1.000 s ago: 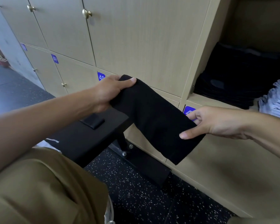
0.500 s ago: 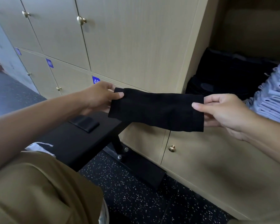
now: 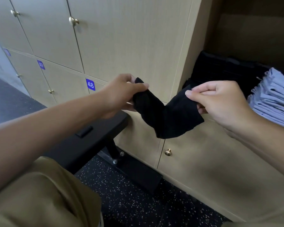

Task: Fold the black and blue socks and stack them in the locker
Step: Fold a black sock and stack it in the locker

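The person held a soft black sock [image 3: 167,115] up in the air with both hands, in front of the light wooden locker doors [image 3: 121,43]. The left hand [image 3: 120,94] pinched one end of the sock between its thumb and curled fingers. The right hand [image 3: 218,102] pinched the other end the same way, with its thumb on top. The sock sagged down in the middle between the two hands, like a letter V. Just behind the right hand was an open wooden locker [image 3: 252,38]. Inside it sat a pile of folded black socks [image 3: 223,69], and beside that, on the right, a pile of folded light blue socks [image 3: 275,99]. A small blue tag with the number 48 [image 3: 90,84] was stuck on a door near the left hand. A black bench [image 3: 82,141] stood below the left arm, on a dark speckled floor [image 3: 129,202].
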### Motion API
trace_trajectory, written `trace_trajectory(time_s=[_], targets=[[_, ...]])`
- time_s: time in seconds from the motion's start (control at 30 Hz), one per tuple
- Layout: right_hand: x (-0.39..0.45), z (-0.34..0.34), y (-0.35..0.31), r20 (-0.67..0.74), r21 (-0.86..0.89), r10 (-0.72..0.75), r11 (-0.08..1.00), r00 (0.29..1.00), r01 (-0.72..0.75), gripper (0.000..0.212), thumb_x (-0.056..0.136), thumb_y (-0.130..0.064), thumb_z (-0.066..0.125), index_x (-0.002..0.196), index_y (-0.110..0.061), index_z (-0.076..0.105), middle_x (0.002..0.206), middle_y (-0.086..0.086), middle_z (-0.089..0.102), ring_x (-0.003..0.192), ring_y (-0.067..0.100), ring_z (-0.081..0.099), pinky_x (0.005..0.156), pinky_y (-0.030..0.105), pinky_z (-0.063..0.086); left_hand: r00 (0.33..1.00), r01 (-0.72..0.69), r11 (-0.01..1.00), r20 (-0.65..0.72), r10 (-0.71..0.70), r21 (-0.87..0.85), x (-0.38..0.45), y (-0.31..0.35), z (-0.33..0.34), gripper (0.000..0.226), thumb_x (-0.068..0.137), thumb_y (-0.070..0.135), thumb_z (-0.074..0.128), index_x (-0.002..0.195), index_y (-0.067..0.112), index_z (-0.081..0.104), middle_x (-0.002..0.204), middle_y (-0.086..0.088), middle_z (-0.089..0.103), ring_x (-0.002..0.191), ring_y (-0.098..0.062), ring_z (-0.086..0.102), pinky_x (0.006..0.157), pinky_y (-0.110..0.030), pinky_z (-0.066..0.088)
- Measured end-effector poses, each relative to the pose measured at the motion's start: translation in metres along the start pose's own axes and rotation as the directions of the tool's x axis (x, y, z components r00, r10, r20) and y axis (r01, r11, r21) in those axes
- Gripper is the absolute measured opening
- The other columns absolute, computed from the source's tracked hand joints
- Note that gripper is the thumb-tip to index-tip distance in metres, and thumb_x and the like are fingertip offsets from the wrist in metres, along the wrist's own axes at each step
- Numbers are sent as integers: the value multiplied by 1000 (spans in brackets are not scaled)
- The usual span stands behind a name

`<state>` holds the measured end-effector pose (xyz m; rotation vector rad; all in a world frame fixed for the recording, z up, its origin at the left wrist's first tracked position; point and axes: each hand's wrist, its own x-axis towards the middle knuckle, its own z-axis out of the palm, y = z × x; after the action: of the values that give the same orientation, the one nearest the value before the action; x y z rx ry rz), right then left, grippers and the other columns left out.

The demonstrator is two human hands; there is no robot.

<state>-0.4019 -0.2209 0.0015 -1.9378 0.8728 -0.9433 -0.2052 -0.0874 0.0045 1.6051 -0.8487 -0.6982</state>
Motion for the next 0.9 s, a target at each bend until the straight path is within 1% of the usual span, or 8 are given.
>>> trace_trajectory(time_s=[0.1,0.2,0.37,0.47,0.57,0.63,0.77,0.9], targets=[[-1,7,-2,40,50,19,999,999,-21,6,87,-18,78,83,-14,76,58,-7,70,50,3,64,53,15,53,999,-14,1000,52,15,-7,3,0,20,20,97,23,68,100,14,51,82,-10,66,64,-22,67,50,-27,53],[-3,14,-3,72,74,41,996,997,-46,7,88,-16,78,84,-11,75,63,-1,73,54,10,69,59,26,60,995,-25,1000,98,25,1,6,1,37,21,97,24,68,99,15,49,85,-14,65,68,-25,65,55,-31,56],[-2,16,-2,75,100,55,993,996,-62,7,89,-16,76,86,-10,75,72,5,76,64,21,75,70,41,65,991,-46,998,126,41,36,9,3,55,22,99,21,65,93,12,46,80,-12,63,60,-21,60,48,-25,51],[-3,14,0,55,110,57,992,997,-63,5,90,-16,76,87,-12,74,75,5,77,65,23,75,73,45,64,987,-59,998,153,54,32,10,3,60,22,99,20,64,90,13,46,78,-11,63,57,-20,59,49,-26,51],[-5,13,1,35,124,49,991,998,-53,6,91,-16,75,87,-11,74,76,7,77,66,25,76,73,46,64,982,-70,997,179,67,12,8,5,63,22,101,23,63,92,12,46,81,-13,63,59,-22,57,51,-27,53],[-7,11,0,1,126,31,992,1000,-31,7,91,-16,74,88,-10,74,76,7,76,66,23,75,71,43,64,977,-71,997,199,78,-41,5,9,66,24,104,31,56,98,9,49,85,-16,60,60,-24,57,53,-28,54],[-9,1,-7,-45,118,-7,993,999,12,11,94,-23,70,89,-14,74,77,1,76,67,13,74,67,31,61,971,-84,988,214,110,-128,-2,23,74,51,109,48,33,110,3,57,89,-18,57,54,-21,58,55,-28,55],[-13,-14,-14,-85,67,-3,998,996,9,24,91,-44,71,97,-21,73,86,-3,76,78,9,73,79,35,59,964,-99,977,226,141,-187,-4,32,85,63,106,59,26,106,6,60,87,-14,61,56,-19,61,63,-32,60]])
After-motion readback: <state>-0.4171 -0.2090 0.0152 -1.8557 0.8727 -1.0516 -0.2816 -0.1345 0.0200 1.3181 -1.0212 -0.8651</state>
